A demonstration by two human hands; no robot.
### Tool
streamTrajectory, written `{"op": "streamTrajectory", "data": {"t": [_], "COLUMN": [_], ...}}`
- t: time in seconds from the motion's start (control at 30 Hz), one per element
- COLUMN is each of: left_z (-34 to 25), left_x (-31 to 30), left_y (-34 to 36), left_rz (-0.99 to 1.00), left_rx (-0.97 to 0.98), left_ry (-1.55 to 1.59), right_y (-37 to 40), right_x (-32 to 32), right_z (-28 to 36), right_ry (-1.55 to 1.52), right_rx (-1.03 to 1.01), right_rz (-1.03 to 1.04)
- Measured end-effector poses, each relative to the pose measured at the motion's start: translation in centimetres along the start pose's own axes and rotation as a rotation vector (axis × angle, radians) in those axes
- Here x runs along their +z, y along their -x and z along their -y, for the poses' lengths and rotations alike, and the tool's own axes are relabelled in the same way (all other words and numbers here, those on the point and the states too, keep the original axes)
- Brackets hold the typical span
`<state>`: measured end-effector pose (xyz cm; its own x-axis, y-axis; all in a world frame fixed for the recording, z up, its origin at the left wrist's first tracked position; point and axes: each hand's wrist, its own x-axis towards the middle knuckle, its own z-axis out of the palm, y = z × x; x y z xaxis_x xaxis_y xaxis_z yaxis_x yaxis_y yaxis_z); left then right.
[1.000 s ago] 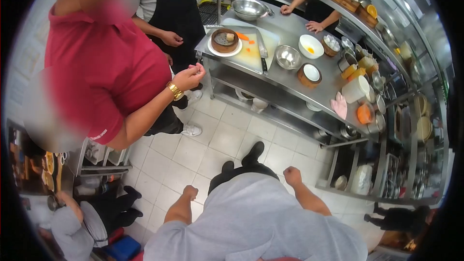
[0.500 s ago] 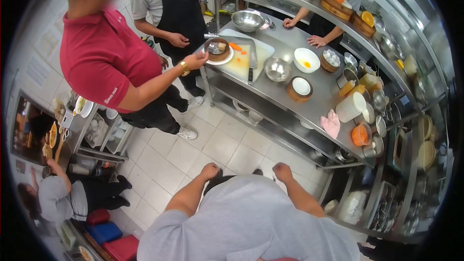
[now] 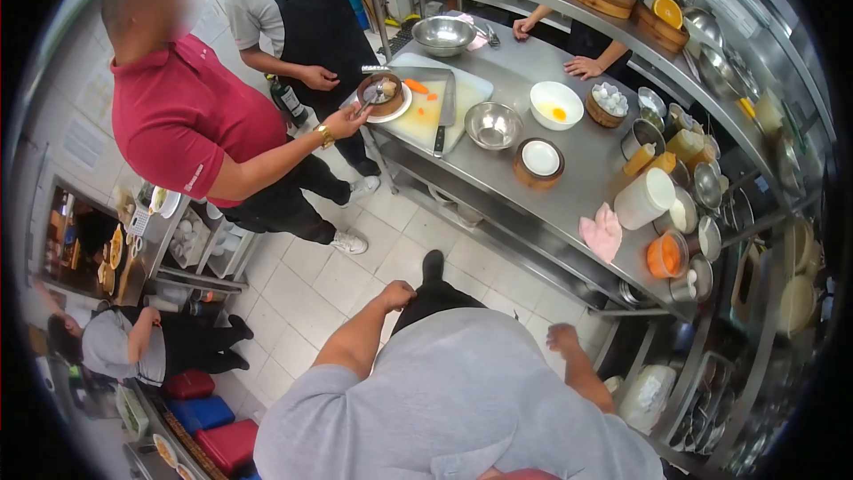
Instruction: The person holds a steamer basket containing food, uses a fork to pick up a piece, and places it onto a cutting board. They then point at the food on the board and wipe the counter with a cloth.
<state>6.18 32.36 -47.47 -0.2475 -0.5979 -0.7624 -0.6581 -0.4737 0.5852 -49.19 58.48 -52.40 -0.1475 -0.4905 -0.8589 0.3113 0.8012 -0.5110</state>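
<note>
My left hand [image 3: 397,295] hangs beside my dark trouser leg, its fingers curled in and nothing visible in them. To the right of my body, my right hand [image 3: 562,339] hangs low with the fingers loosely apart and holds nothing. Neither hand touches the steel table [image 3: 524,187]. On the table stand a bamboo steamer with a white dish [image 3: 540,158], a steel bowl [image 3: 494,126], a white bowl with egg yolk [image 3: 557,106] and a pink cloth [image 3: 601,233]. A knife [image 3: 441,129] rests on the cutting board [image 3: 413,127].
A person in a red shirt [image 3: 178,116] holds a metal utensil at a small steamer [image 3: 384,105]. Beside them stands a person in a black apron [image 3: 313,27]. Another person's hands [image 3: 584,67] rest on the table's far side. Shelves [image 3: 657,347] stand right; a co-worker [image 3: 124,347] is left.
My body has stepped forward, one shoe now showing ahead. My right hand has swung down and outward; my left has moved slightly right. The person in red has the utensil more upright at the steamer.
</note>
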Motion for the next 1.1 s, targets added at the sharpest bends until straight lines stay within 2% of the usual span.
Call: {"op": "streamTrajectory", "data": {"t": [0.03, 0.07, 0.13, 0.2, 0.27, 0.3, 0.37, 0.4, 0.47, 0.5, 0.57, 0.6, 0.7, 0.87, 0.93, 1.0, 1.1], "left_z": [-1.0, -1.8, -5.8, -12.4, -20.7, -24.4, -29.9, -31.9, -36.8, -38.5, -39.7, -40.1, -42.0, -41.4, -41.0, -41.3, -41.5], "left_x": [-0.9, -1.8, -4.9, -9.2, -13.6, -16.1, -21.2, -23.4, -27.3, -28.9, -31.8, -33.0, -36.0, -38.2, -38.6, -37.7, -36.0], "left_y": [-0.5, -1.6, -3.9, -4.8, -4.3, -4.3, -5.9, -6.8, -5.4, -6.3, -7.8, -8.2, -9.8, -15.1, -16.9, -17.3, -17.5], "left_rz": [-0.063, -0.125, -0.271, -0.387, -0.442, -0.453, -0.64, -0.836, -0.91, -0.922, -1.12, -1.113, -1.036, -0.928, -0.94, -0.981, -1.197], "left_rx": [0.041, 0.084, 0.21, 0.374, 0.578, 0.698, 0.792, 0.858, 0.788, 0.785, 0.746, 0.729, 0.595, 0.621, 0.761, 0.775, 0.963], "left_ry": [0.125, 0.255, 0.341, 0.281, 0.359, 0.39, 0.209, 0.05, -0.132, -0.109, -0.422, -0.431, -0.606, -0.621, -0.489, -0.432, -0.161], "right_y": [1.0, 4.7, 7.8, 3.5, 5.7, 4.3, 0.1, -1.8, -4.3, -3.8, -1.3, -0.7, -1.6, -1.6, -1.9, -1.7, -1.6], "right_x": [0.0, 3.6, 7.3, 6.2, 9.6, 9.8, 9.4, 9.4, 8.4, 9.2, 12.2, 12.9, 14.0, 13.9, 14.4, 14.8, 15.0], "right_z": [3.0, 8.4, 17.8, 22.4, 29.1, 30.1, 33.4, 34.0, 33.8, 35.4, 36.1, 36.3, 37.2, 37.5, 37.8, 38.1, 38.5], "right_ry": [0.0, 0.158, 0.104, 0.213, 0.315, 0.314, 0.281, 0.289, 0.325, 0.343, 0.643, 0.65, 0.919, 0.886, 0.869, 0.879, 0.871], "right_rx": [-0.002, -0.281, -0.547, -0.888, -1.181, -1.186, -1.443, -1.474, -1.089, -1.108, -0.892, -0.878, -0.853, -0.734, -0.73, -0.685, -0.668], "right_rz": [0.0, -0.19, -0.255, -0.401, -0.778, -0.777, -1.109, -1.103, -1.13, -1.125, -1.236, -1.221, -1.43, -1.332, -1.317, -1.344, -1.313]}}
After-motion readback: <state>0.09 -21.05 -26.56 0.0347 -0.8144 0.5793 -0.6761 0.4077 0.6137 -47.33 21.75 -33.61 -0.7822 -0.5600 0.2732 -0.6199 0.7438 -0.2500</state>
